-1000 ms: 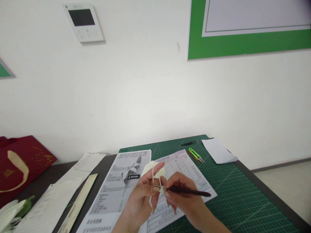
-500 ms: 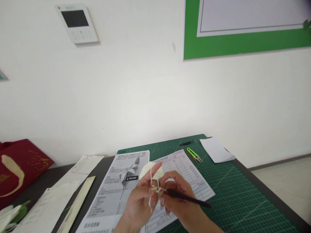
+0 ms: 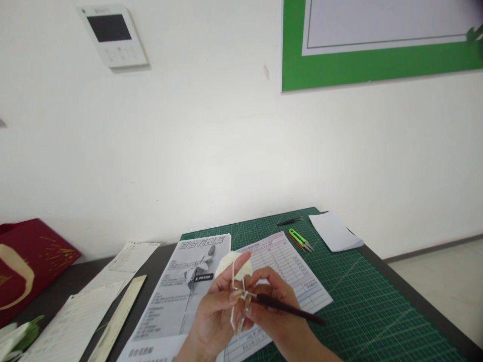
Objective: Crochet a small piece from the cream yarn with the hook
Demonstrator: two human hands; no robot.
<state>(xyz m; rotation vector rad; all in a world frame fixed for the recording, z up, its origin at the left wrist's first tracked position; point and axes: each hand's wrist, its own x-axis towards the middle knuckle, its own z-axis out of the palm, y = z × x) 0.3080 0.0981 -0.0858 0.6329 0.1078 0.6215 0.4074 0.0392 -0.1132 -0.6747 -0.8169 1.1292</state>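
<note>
Grip, head view, as I read it from my station: left hand (image 3: 216, 314) pinched shut on a cream paper piece (image 3: 231, 264), index finger raised along it, thin pale strips (image 3: 234, 306) hanging down between the fingers; right hand (image 3: 270, 306) closed on a dark slender tool (image 3: 292, 310), its tip meeting the strips just beside the left thumb, its shaft running out to the right; both hands held up above the desk (image 3: 381, 251), touching one another at the fingertips.

Under the hands: a green cutting mat (image 3: 362, 301) with grid lines; on it a grey printed instruction sheet (image 3: 181, 286) showing a flower, and a pink-and-white form (image 3: 290, 271) lying partly beneath the right hand.

Far edge of the mat: green snips (image 3: 300, 239), a thin black tool (image 3: 290, 221), a white paper slip (image 3: 334, 232), all well apart from the hands.

Left part of the desk: a pale ruler (image 3: 121, 317), loose printed sheets (image 3: 75, 327), a red bag (image 3: 26, 261) with gold marks; a green-and-white item at the corner, too cut off to tell.

Wall: a white panel with a dark screen (image 3: 111, 35); a green-framed board (image 3: 377, 45).
</note>
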